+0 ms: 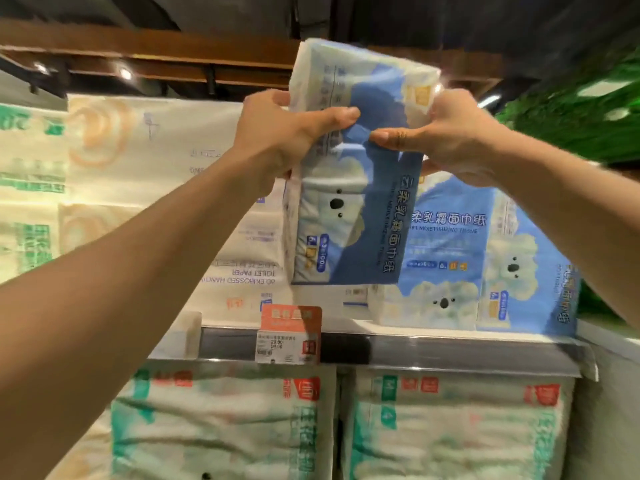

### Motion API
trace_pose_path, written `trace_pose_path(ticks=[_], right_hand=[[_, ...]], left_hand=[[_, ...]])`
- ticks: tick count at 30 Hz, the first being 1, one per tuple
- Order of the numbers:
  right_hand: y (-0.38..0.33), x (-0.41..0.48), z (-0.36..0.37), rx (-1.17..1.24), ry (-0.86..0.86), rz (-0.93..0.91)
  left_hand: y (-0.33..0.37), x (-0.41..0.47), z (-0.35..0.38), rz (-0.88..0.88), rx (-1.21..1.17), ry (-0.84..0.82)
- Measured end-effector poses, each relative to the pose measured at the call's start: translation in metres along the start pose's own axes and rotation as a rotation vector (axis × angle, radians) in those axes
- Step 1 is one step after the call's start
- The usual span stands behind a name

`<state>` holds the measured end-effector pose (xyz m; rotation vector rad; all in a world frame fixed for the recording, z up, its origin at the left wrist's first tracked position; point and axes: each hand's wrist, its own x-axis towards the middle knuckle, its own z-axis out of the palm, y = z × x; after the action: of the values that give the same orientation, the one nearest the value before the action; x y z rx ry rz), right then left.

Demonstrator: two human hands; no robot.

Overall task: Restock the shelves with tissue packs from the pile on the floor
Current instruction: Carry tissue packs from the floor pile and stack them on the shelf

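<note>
The left hand point(277, 140) grips the left edge of a blue tissue pack point(349, 188): its fingers are curled behind the wrap and the thumb presses on the front. The pack stands upright in the air, lifted above the upper shelf point(415, 351), with its lower end just over the shelf board. The right hand point(446, 133) holds the right edge in the same way, with the thumb on the front and the fingers clamped behind. So both hands are closed firmly on the one pack.

I judge the step in hand to be the placing. The pack is already up at the shelf but not yet set down. The next move calls for lowering it into the place just left of the same blue packs point(460, 258) and pushing it back until it is level with them (the wrap is soft, so it may tilt if it is let go too early).

On the shelf, from the left, are green-printed packs point(27, 188), then white toilet paper packs point(156, 140), then the blue ones. An orange price tag point(289, 336) hangs on the shelf rail, and larger packs point(221, 420) fill the level below. A wooden beam point(138, 50) runs under the dark ceiling, and something green point(588, 109) is blurred at the far right. The pile on the floor is not in view.
</note>
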<state>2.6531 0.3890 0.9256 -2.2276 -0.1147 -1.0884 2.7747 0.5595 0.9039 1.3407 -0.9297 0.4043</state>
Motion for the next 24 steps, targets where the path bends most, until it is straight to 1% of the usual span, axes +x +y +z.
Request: trace_pose_path(ticks=[4,7,11,14,16,20,22,23,24], right_hand=[[0.004,-0.003,-0.003,-0.067,0.0,-0.042],[0.0,0.0,0.002,-0.279,0.057,-0.094],[-0.001,0.001,0.009,-0.559,0.11,-0.122],[0.001,-0.006,0.011,-0.599,0.096,-0.072],[0.002,-0.011,0.015,-0.602,0.097,-0.019],[0.005,-0.017,0.024,-0.703,0.155,0.02],[0.011,-0.022,0.027,-0.704,0.208,0.027],[0.014,-0.027,0.028,-0.67,0.249,-0.01],[0.016,-0.032,0.031,-0.648,0.299,-0.109]], left_hand=[[-0.012,0.001,0.005,0.033,-0.018,-0.022],[-0.027,0.003,0.002,0.116,-0.015,-0.022],[-0.048,0.007,-0.003,0.225,0.095,-0.052],[-0.06,0.002,-0.01,0.285,0.266,-0.156],[-0.068,-0.003,-0.013,0.347,0.335,-0.204],[-0.081,-0.007,-0.015,0.422,0.287,-0.181],[-0.086,-0.012,-0.011,0.436,0.237,-0.167],[-0.088,-0.014,-0.01,0.443,0.23,-0.157],[-0.089,-0.016,-0.01,0.452,0.242,-0.143]])
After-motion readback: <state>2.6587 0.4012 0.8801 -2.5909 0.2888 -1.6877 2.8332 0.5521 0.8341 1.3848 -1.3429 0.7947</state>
